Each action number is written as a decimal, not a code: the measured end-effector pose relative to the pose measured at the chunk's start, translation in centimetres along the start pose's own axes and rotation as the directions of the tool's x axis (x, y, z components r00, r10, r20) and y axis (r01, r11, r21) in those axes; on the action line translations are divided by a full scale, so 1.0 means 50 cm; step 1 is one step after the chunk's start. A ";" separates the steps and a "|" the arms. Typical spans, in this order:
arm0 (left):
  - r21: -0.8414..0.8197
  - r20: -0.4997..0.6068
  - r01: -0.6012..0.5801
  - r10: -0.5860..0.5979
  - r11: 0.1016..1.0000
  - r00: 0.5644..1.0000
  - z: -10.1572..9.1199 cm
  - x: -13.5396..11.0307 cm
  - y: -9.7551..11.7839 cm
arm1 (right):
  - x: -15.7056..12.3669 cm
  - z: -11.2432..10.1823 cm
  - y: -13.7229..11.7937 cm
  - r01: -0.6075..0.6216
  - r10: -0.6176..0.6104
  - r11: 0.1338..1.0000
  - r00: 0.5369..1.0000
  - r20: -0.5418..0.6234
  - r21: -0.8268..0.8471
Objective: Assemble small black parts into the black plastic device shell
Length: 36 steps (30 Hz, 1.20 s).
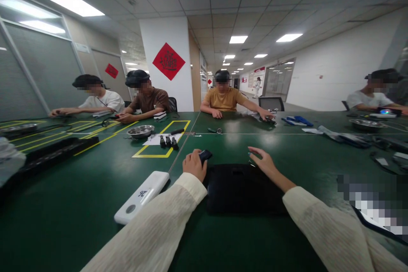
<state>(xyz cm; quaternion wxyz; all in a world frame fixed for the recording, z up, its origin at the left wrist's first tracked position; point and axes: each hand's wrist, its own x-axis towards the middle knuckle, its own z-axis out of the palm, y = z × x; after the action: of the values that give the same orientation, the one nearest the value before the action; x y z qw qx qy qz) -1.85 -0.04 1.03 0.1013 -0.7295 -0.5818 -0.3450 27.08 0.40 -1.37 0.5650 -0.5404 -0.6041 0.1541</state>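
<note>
My left hand (194, 164) is closed around a small dark object (205, 155) that sticks out past my fingers, held just above the far left corner of a black flat pad (242, 189) on the green table (95, 204). At the pad's far right corner, my right hand (263, 161) has its fingers curled loosely, with the fingertips together near something tiny that I cannot name. Both of my sleeves are cream-coloured.
A white power bank (142, 195) lies left of my left arm. Farther off are a yellow-taped rectangle (162, 140) with small black parts and paper, and a metal bowl (140, 131). Several seated people work at the far side and right. A black tray (54, 151) sits left.
</note>
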 end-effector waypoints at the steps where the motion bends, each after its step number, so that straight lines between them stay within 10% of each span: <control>1: -0.042 -0.040 -0.033 0.031 0.999 0.999 -0.003 0.001 0.002 | -0.005 0.001 -0.019 0.039 -0.038 0.999 0.997 -0.064 0.009; 5: -0.139 -0.191 -0.292 0.264 0.946 0.945 -0.025 0.000 0.020 | -0.044 0.027 -0.099 0.099 -0.094 0.991 0.994 -0.056 0.096; 11: -0.034 -0.194 -0.711 0.693 0.703 0.694 -0.039 -0.016 0.046 | -0.099 0.075 -0.156 -0.021 -0.120 0.948 0.901 0.418 0.317; 14: -0.025 -0.197 -0.755 0.737 0.656 0.647 -0.034 -0.020 0.051 | -0.102 0.081 -0.154 -0.093 -0.102 0.928 0.867 0.488 0.361; 24: -0.067 -0.225 -0.597 0.571 0.800 0.790 -0.039 -0.022 0.044 | -0.084 0.077 -0.135 -0.153 0.084 0.842 0.984 0.154 0.518; 30: -0.125 -0.073 -0.486 0.480 0.865 0.874 -0.032 -0.018 0.047 | -0.075 0.070 -0.131 -0.345 0.232 0.633 0.939 0.254 0.693; 36: -0.151 -0.032 -0.499 0.501 0.853 0.865 -0.037 -0.017 0.050 | -0.066 0.062 -0.125 -0.354 0.215 0.496 0.935 0.283 0.793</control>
<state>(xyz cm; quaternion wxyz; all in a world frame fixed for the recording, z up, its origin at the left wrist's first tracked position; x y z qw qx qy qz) -0.37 -2.49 2.51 0.1282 -0.8627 -0.3443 -0.3475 20.71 -3.32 0.94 0.6733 -0.2864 -0.3999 0.5519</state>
